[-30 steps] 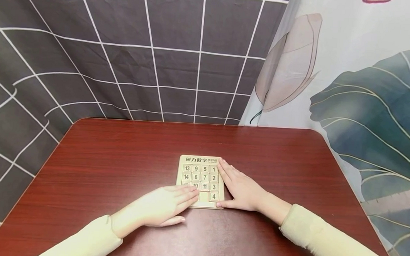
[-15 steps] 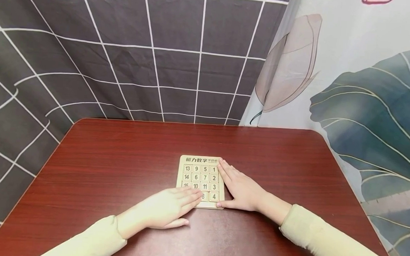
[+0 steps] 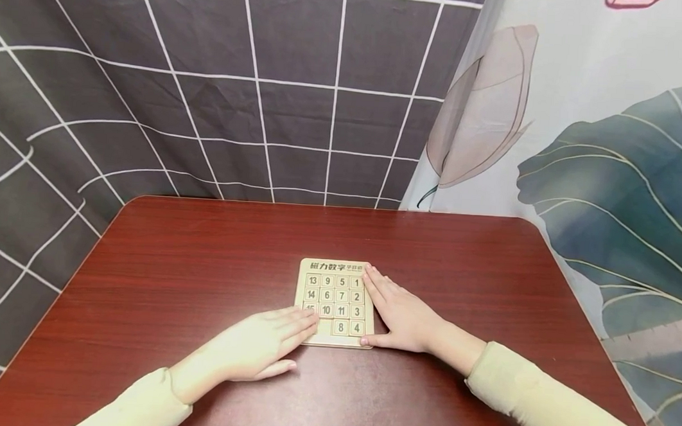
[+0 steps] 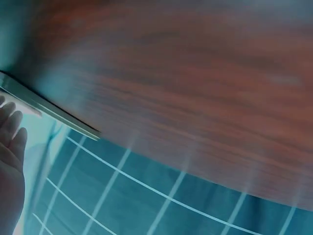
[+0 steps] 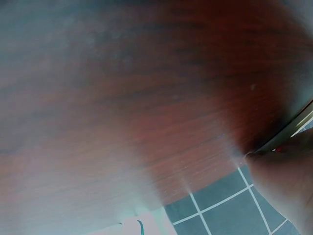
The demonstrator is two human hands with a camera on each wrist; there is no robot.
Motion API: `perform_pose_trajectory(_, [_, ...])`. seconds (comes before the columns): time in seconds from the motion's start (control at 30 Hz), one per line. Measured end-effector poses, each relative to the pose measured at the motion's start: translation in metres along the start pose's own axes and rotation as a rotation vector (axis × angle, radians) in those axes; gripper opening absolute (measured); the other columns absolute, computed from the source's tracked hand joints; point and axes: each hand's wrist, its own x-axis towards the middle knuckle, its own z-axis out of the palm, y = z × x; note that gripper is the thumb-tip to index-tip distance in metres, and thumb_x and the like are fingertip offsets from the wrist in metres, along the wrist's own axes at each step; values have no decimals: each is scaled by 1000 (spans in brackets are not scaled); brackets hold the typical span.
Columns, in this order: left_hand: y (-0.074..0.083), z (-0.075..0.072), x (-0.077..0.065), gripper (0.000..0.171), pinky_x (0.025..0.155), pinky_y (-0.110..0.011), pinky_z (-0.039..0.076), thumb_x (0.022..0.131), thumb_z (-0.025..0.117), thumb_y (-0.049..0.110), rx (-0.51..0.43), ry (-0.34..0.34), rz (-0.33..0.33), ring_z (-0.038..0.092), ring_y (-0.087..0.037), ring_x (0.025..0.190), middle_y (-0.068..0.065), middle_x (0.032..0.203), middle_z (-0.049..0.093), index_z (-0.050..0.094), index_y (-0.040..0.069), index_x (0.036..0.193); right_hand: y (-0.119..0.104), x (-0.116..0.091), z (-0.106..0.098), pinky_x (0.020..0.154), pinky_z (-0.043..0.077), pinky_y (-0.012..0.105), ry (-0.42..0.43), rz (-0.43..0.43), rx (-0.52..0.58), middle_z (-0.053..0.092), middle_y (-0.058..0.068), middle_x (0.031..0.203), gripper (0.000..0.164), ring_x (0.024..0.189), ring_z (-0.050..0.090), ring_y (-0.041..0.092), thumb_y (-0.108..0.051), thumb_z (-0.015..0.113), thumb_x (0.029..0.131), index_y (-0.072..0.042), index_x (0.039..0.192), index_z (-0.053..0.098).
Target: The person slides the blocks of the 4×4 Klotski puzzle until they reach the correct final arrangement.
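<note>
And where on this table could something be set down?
Bare table lies beyond the number board, toward the gridded curtain; also left of the left hand and right of the right hand. Crowded: the board, with the left hand over its lower-left tiles and the right along its right edge.

Tabletop (image 3: 360, 394) glare — wrist views blurry

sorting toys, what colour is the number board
Pale yellow; the number board shows best in the head view.
</note>
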Motion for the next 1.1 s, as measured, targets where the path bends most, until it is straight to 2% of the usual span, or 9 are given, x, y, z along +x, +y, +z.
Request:
perform_pose_trajectory(0.13, [-1,-2,-11,64,119,-39,50,99,67,46,5,2,-34,62,-25,141,-14,150,64,62,1,144,0,0,0,133,31,50,-7,2,-5,8,21,179,118,166,18,34,-71,66,92,6,167,17])
perform_pose_trajectory(0.27, [-2,-4,-14,67,119,-40,50,98,69,47,5,3,-66,62,-25,141,-14,151,64,61,0,145,0,-1,0,133,31,49,-8,7,1,8,21,179,119,166,18,34,-70,67,92,6,167,16])
perform_pose_trajectory(0.5, [-3,-2,-13,66,117,-39,52,98,69,46,7,-5,-35,63,-26,140,-15,150,64,62,0,144,-1,-1,1,133,31,49,-7,7,-2,7,21,179,119,166,18,34,-72,66,91,5,167,16])
perform_pose_trajectory(0.67, [0,-2,-9,65,117,-38,53,99,69,47,14,-19,-30,63,-25,139,-14,150,64,63,0,144,0,-1,1,132,32,49,-5,8,-10,9,21,179,119,166,18,33,-72,66,91,6,167,16])
perform_pose_trajectory(0.93, [6,2,10,69,119,-36,50,100,65,52,13,-54,-22,60,-24,142,-13,154,61,61,1,147,0,-1,2,132,33,49,5,7,-4,10,21,178,118,166,20,34,-70,67,91,6,167,18])
perform_pose_trajectory(1.1, [1,4,10,69,120,-37,49,100,65,52,25,-37,-24,61,-25,142,-14,153,62,61,1,147,0,-1,2,132,32,49,2,8,-5,10,21,178,118,166,20,34,-70,67,91,6,167,18])
